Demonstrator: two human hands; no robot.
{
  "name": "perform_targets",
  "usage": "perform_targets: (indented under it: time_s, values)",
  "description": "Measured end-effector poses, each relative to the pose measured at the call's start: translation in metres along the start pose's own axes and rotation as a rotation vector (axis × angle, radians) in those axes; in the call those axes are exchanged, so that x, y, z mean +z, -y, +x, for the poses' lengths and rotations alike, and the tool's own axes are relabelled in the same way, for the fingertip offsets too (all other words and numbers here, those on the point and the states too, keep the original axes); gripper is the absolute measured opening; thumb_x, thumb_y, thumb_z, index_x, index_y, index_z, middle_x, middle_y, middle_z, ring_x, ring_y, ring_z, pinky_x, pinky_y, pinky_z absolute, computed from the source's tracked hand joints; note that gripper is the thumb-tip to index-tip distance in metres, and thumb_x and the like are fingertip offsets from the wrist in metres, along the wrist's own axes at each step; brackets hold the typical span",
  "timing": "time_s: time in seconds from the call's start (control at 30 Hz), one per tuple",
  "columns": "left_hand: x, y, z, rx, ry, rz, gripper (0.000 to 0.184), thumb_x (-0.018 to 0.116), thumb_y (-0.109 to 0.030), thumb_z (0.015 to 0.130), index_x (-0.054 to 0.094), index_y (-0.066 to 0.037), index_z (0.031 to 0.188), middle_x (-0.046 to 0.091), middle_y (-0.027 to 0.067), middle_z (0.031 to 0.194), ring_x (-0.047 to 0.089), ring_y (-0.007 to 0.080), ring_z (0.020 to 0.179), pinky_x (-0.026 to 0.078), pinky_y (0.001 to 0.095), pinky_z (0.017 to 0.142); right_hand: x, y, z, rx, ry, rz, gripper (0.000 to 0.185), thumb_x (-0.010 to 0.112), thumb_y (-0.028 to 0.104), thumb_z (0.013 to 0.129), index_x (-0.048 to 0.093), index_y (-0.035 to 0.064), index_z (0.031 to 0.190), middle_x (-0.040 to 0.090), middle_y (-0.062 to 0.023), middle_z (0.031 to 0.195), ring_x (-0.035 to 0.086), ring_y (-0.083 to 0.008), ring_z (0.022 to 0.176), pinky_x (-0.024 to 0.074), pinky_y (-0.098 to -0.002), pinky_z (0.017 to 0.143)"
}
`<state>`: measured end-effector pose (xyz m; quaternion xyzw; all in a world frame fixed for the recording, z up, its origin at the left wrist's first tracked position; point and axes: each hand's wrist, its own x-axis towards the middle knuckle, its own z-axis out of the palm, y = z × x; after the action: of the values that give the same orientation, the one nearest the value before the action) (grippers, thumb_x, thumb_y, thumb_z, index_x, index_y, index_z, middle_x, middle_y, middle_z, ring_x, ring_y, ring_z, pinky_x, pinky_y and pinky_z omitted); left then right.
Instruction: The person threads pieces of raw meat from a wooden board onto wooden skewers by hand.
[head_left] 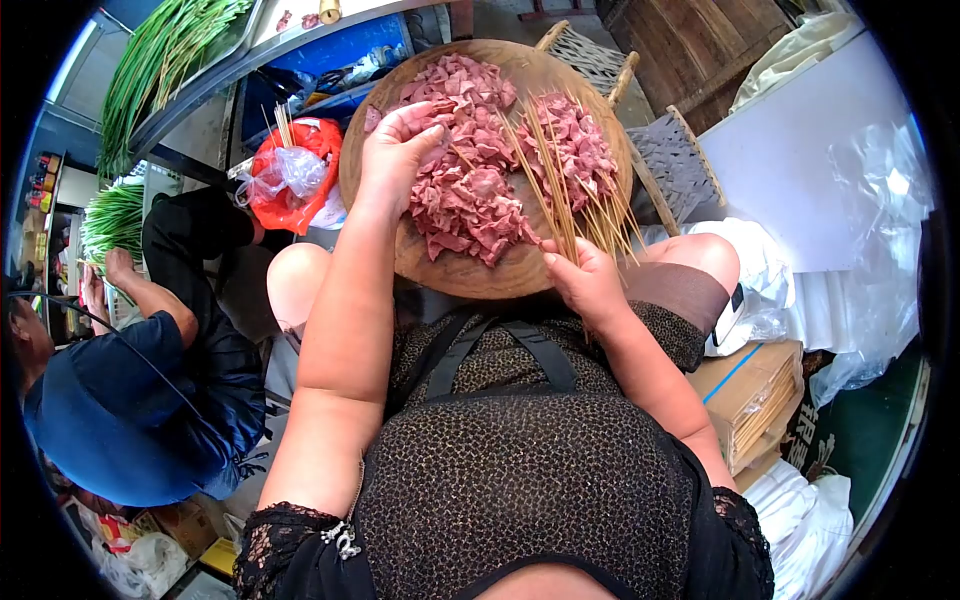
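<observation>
A round wooden board lies across my lap, with a heap of sliced raw meat on it. My left hand is over the left side of the heap, fingers bent into a pinch with a small piece of meat at the tips, partly hidden. In my right hand, at the board's near right edge, is a bundle of bamboo skewers; its fingers are closed round them. Their far ends rest over a second heap of meat. More loose skewers fan out at the right.
A red plastic bag with clear plastic and upright sticks stands left of the board. A person in dark blue sits at the left, near green stalks. Woven chairs stand beyond the board; a cardboard stack is at the right.
</observation>
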<state>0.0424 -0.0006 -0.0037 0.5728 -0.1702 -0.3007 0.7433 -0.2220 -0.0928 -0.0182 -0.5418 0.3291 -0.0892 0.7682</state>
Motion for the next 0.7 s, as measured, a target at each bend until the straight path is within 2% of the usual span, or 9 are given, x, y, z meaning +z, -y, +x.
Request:
perform_targets:
  time_s: [0.3, 0.5, 0.63, 0.7]
  values:
    - [-0.004, -0.004, -0.002, -0.204, 0.06, -0.18, 0.033, 0.063, -0.001, 0.079, 0.054, -0.003, 0.11, 0.059, 0.0059, 0.096, 0.059, 0.0159, 0.084, 0.055, 0.0319, 0.073, -0.003, 0.002, -0.003, -0.112, -0.033, -0.117, 0.019, 0.059, 0.011, 0.084, 0.059, 0.0017, 0.101, 0.055, 0.0043, 0.078, 0.048, -0.0038, 0.068, 0.041, -0.0189, 0.063]
    - [-0.002, -0.017, -0.006, -0.35, 0.153, -0.199, 0.034, 0.062, -0.003, 0.08, 0.053, -0.006, 0.113, 0.059, 0.0035, 0.094, 0.06, 0.0141, 0.082, 0.054, 0.0303, 0.075, -0.008, 0.004, -0.002, -0.109, -0.043, -0.143, 0.019, 0.058, 0.01, 0.084, 0.059, 0.0018, 0.101, 0.056, 0.0037, 0.08, 0.05, -0.0042, 0.07, 0.0422, -0.0192, 0.064]
    - [0.0, -0.018, -0.007, -0.321, 0.183, -0.148, 0.036, 0.062, -0.003, 0.08, 0.053, -0.006, 0.114, 0.059, 0.0031, 0.094, 0.06, 0.0142, 0.083, 0.055, 0.0303, 0.075, -0.011, 0.008, -0.005, -0.095, -0.05, -0.133, 0.018, 0.059, 0.009, 0.084, 0.06, 0.0018, 0.101, 0.057, 0.0032, 0.081, 0.05, -0.0044, 0.07, 0.0429, -0.0195, 0.065]
    - [0.003, -0.02, -0.009, -0.295, 0.187, -0.011, 0.038, 0.062, -0.001, 0.079, 0.052, -0.006, 0.115, 0.058, 0.0027, 0.094, 0.06, 0.0143, 0.084, 0.055, 0.0302, 0.074, -0.012, 0.009, -0.006, -0.099, -0.039, -0.163, 0.018, 0.059, 0.009, 0.084, 0.06, 0.0018, 0.101, 0.057, 0.0031, 0.082, 0.051, -0.0045, 0.07, 0.043, -0.0195, 0.065]
